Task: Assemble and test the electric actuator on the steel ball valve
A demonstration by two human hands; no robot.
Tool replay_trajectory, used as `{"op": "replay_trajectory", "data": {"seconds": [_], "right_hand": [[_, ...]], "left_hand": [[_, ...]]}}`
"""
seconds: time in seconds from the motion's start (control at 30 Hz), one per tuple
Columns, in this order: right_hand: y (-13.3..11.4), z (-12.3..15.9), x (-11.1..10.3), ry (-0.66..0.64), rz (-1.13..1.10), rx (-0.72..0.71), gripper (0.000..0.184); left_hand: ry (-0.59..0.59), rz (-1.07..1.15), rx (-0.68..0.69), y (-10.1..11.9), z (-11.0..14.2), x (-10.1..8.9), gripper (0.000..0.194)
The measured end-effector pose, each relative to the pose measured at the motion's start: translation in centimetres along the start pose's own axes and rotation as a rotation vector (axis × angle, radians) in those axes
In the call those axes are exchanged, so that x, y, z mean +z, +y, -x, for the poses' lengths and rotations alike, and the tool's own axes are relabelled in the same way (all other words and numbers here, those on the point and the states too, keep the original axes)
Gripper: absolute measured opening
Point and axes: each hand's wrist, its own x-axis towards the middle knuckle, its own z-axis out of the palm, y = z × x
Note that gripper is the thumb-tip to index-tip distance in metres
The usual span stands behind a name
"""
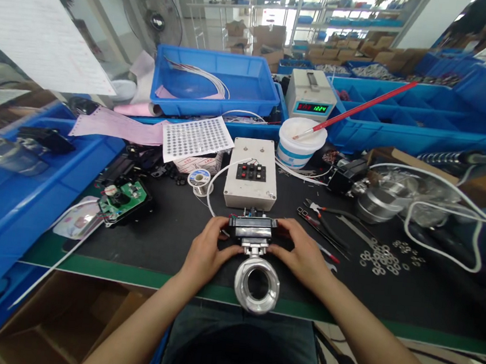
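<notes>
Between my two hands is a motorized ball valve (257, 286), its black actuator housing on the far side and its round metal body towards me at the bench edge. My left hand (208, 249) grips the actuator's left side, thumb near the metal bracket. From the right, my right hand (299, 251) closes on the opposite side in the same way. A white cable runs from the actuator area towards a beige control box (251, 174) with small switches, just beyond the valve. How the cable joins the actuator is hidden.
Pliers (327, 211), tweezers and scattered metal nuts (385, 259) lie on the right. An open actuator with a green circuit board (125, 204) sits left, near a solder spool (200, 182). Behind stand a white tub (301, 145), a power supply (311, 93) and blue bins (211, 109).
</notes>
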Motion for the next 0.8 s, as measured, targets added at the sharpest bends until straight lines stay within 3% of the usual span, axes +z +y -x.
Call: {"op": "replay_trajectory", "data": {"seconds": [0.33,0.57,0.63,0.7,0.8], "right_hand": [[0.7,-0.3,0.5,0.01,-0.014,-0.013,0.045],[-0.8,-0.1,0.9,0.025,-0.009,0.013,0.054],[-0.9,0.2,0.0,0.012,0.03,-0.025,0.051],[-0.5,1.2,-1.8,0.053,0.087,-0.03,0.036],[1.3,3.9,-5.9,0.195,0.193,0.123,0.015]], "left_hand": [[0.023,-0.012,-0.018,0.3,0.0,-0.3,0.038],[0.019,-0.058,-0.084,-1.1,0.2,-0.6,0.044],[0.018,-0.095,-0.043,-1.7,0.2,-0.7,0.047],[0.077,-0.108,-0.005,-2.3,0.6,-1.2,0.053],[0.182,-0.143,0.024,-3.4,2.0,-2.7,0.054]]}}
